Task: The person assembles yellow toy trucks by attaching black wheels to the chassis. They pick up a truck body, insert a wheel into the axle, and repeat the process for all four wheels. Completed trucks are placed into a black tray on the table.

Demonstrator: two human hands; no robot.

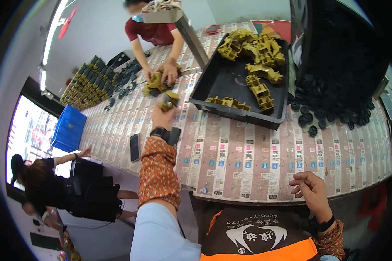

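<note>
My left arm stretches far across the table, and my left hand [163, 116] is closed round an olive-yellow molded part [170, 100] with a dark piece on it. Just beyond it, a co-worker's two hands [164, 75] are on more olive-yellow parts [154, 85]. My right hand [310, 189] hovers at the table's near edge, palm inward, fingers loosely bent and apart, with nothing in it. A black tray [244, 114] to the right of my left hand holds several olive-yellow chassis-like parts [259, 92].
A black phone [135, 147] lies left of my forearm. Small black wheels [320, 114] are heaped at the right. Stacked yellow-and-black pieces [89, 82] and loose dark parts [125, 78] stand far left, near a blue bin [69, 128]. A post [191, 41] rises behind the tray. Another person [69, 182] stands at the left.
</note>
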